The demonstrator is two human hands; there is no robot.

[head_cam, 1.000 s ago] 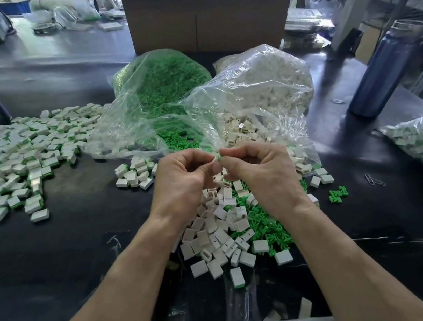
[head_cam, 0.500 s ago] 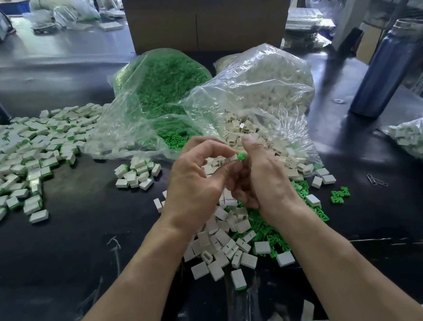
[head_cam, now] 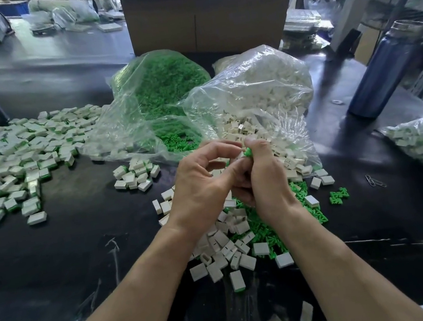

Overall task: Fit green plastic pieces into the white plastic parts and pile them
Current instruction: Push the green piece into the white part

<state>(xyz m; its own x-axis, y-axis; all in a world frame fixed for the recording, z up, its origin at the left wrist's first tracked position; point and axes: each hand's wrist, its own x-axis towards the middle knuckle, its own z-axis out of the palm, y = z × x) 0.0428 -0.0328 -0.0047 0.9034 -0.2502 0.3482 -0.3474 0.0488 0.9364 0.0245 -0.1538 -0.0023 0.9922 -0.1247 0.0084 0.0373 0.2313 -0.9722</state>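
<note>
A green plastic piece [head_cam: 247, 152] was pinched at the fingertips of the right hand [head_cam: 264, 177], raised above the loose white plastic parts [head_cam: 226, 242] on the black tabletop [head_cam: 83, 260]. Half a second before, the piece had been held lower, between both hands; it was now carried slightly higher, with the left hand [head_cam: 203, 186] curled close against it. Whether a white part was gripped in the left hand could not be told, its fingers hiding the palm. The change was judged to mark an insertion under way rather than finished. Completed units were piled at the far left [head_cam: 14, 158], beside the bag of green pieces [head_cam: 164, 85] and the bag of white parts [head_cam: 262, 87].
</note>
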